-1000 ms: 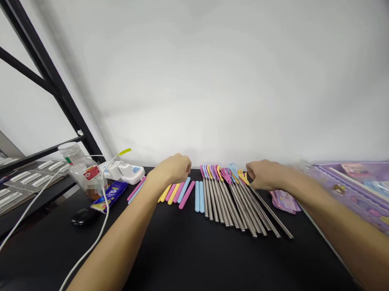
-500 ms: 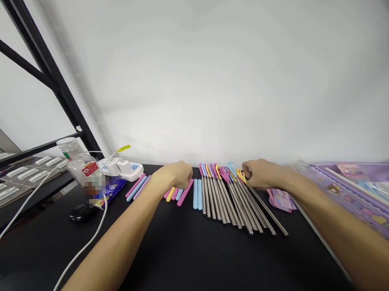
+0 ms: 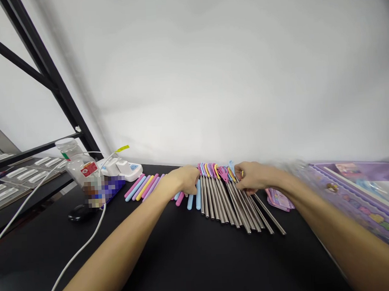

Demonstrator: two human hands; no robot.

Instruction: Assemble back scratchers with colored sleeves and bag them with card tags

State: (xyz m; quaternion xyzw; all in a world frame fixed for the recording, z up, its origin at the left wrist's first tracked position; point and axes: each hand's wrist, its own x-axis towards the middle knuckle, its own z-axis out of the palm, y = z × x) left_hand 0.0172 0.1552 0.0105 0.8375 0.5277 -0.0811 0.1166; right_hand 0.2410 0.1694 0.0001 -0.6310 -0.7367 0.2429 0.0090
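Observation:
A fanned row of metal rods (image 3: pixel 221 200) with pink, yellow, purple and blue hand-shaped ends lies on the black table (image 3: pixel 187 258). My left hand (image 3: pixel 187 180) is closed over the light blue sticks (image 3: pixel 198 195) just left of the rods; what its fingers pinch is hidden. Further left, several pink, blue, purple and yellow sticks (image 3: pixel 144 187) lie side by side, partly behind my left wrist. At the right end of the rods, my right hand (image 3: pixel 245 177) has its fingers curled around the coloured ends, and I cannot make out its grip.
On the left are a clear jar (image 3: pixel 81 166), a white power strip (image 3: pixel 127 170), a black mouse (image 3: pixel 80 213), a blue packet (image 3: pixel 113 189) and a white cable (image 3: pixel 85 249). Pink cards (image 3: pixel 280 199) lie beside a purple box (image 3: pixel 360 197) on the right. A white wall rises behind.
My left hand has shifted slightly right, from the pink sticks to the light blue ones, uncovering more sticks on the left. My right hand has moved a little left and lower over the rod ends.

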